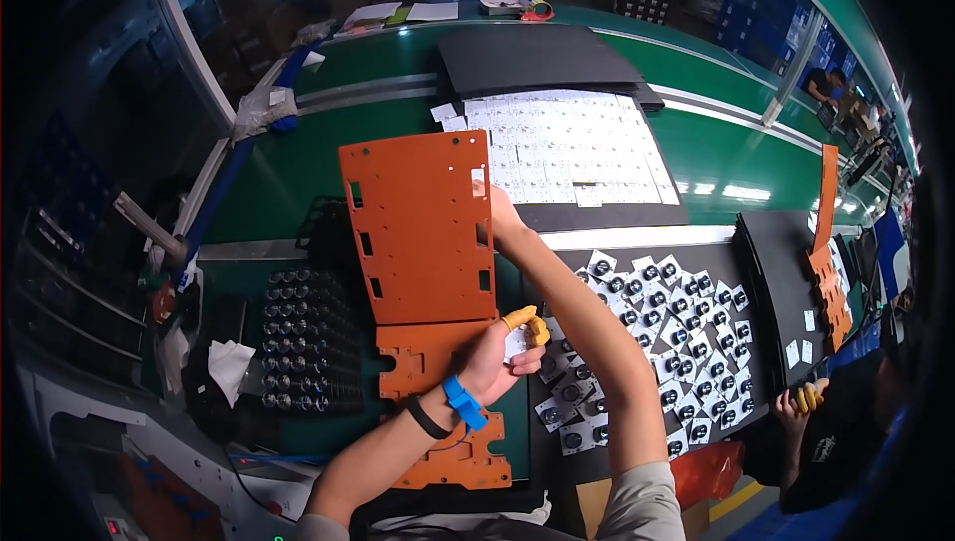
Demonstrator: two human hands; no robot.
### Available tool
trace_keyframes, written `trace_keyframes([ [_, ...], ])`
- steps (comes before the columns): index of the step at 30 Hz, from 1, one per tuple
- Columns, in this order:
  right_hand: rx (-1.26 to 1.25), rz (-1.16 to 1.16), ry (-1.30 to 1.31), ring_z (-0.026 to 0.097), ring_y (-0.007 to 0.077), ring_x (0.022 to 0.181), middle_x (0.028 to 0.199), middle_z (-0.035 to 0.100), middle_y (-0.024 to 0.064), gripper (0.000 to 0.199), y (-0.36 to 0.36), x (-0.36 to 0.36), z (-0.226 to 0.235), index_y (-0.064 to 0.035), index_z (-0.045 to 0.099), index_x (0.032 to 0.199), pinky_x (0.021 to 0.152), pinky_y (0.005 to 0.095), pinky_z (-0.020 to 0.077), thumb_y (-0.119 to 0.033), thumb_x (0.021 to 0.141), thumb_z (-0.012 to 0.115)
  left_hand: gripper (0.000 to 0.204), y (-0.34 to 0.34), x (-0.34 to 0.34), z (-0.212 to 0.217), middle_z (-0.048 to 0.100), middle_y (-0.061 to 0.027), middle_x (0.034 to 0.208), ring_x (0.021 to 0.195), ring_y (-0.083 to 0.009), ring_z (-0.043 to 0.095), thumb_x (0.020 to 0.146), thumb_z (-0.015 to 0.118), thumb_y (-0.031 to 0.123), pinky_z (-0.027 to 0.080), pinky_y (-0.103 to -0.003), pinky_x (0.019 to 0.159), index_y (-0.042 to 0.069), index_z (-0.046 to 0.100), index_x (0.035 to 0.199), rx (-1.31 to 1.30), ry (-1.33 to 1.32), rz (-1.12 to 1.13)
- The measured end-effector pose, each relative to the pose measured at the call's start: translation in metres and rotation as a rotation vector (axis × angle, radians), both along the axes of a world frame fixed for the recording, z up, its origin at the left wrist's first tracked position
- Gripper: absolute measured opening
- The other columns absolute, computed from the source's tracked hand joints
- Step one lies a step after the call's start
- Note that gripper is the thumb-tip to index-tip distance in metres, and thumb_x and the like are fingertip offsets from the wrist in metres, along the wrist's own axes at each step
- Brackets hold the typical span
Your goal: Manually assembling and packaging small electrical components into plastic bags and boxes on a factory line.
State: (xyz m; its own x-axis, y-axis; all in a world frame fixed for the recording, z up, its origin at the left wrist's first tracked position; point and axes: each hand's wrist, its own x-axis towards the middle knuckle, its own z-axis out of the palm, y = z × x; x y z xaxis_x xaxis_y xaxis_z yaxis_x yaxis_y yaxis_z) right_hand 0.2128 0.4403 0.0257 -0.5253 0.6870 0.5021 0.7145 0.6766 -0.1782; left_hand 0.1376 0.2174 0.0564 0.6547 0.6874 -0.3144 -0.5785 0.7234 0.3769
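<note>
My left hand, with yellow finger covers, is closed around a small white square board. It is over the lower part of an orange flat fixture with cutouts. From that fixture's far edge rises an orange panel with slots and small holes. My right hand reaches across to the panel's right edge. Its fingers are mostly hidden behind the panel, so I cannot tell their grip. Beyond the panel lie white sheets of small boards on black foam.
Left of the fixture stands a black tray of shiny round domes. Many white square pieces with round black parts cover the black mat at right. Black foam sheets are stacked at the back. A co-worker's hand is at right.
</note>
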Motion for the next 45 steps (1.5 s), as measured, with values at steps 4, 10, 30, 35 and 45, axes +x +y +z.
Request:
trace_keyframes([
  [4, -0.024, 0.026, 0.098, 0.066, 0.0312, 0.093, 0.096, 0.066, 0.0143, 0.016, -0.008, 0.003, 0.005, -0.0065, 0.065, 0.092, 0.078, 0.042, 0.0557, -0.017, 0.08, 0.062, 0.031, 0.0, -0.001, -0.002, 0.049, -0.0007, 0.076, 0.053, -0.008, 0.033, 0.103, 0.046, 0.03, 0.025, -0.023, 0.048, 0.005, 0.057, 0.087, 0.019, -0.018, -0.001],
  [10, -0.077, 0.023, -0.01, 0.066, 0.0331, 0.093, 0.099, 0.066, 0.0148, 0.016, -0.025, 0.012, 0.019, -0.0055, 0.064, 0.091, 0.078, 0.0426, 0.0557, -0.016, 0.078, 0.065, 0.03, -0.002, -0.001, -0.003, 0.049, -0.0014, 0.078, 0.053, -0.0083, 0.033, 0.104, 0.044, 0.028, 0.026, -0.023, 0.048, 0.004, 0.058, 0.091, 0.025, -0.035, -0.011],
  [30, -0.661, 0.153, 0.263, 0.066, 0.0228, 0.088, 0.091, 0.068, 0.0136, 0.016, -0.175, 0.097, 0.094, 0.0032, 0.07, 0.096, 0.081, 0.0347, 0.0532, -0.01, 0.087, 0.07, 0.062, 0.001, 0.0, 0.011, 0.067, -0.0107, 0.114, 0.101, -0.0253, 0.065, 0.101, 0.032, 0.059, 0.053, -0.037, 0.083, 0.009, 0.057, 0.127, 0.005, 0.026, 0.111],
  [35, -0.91, 0.016, 0.353, 0.067, 0.0196, 0.09, 0.091, 0.071, 0.013, 0.017, -0.169, 0.093, 0.104, 0.0034, 0.068, 0.094, 0.082, 0.0337, 0.0526, -0.013, 0.09, 0.069, 0.048, 0.003, -0.005, -0.007, 0.064, -0.0086, 0.094, 0.072, -0.0172, 0.057, 0.105, 0.036, 0.046, 0.045, -0.029, 0.062, 0.007, 0.06, 0.117, 0.063, 0.056, 0.065],
  [45, -0.1, 0.048, -0.037, 0.047, 0.0289, 0.135, 0.133, 0.06, 0.013, 0.044, -0.031, 0.057, -0.005, -0.0067, 0.056, 0.132, 0.113, 0.044, 0.0369, -0.017, 0.089, 0.061, 0.05, 0.003, 0.003, 0.0, 0.052, -0.0062, 0.079, 0.053, -0.0131, 0.036, 0.102, 0.04, 0.049, 0.027, -0.026, 0.047, 0.005, 0.059, 0.085, -0.032, -0.074, 0.005],
])
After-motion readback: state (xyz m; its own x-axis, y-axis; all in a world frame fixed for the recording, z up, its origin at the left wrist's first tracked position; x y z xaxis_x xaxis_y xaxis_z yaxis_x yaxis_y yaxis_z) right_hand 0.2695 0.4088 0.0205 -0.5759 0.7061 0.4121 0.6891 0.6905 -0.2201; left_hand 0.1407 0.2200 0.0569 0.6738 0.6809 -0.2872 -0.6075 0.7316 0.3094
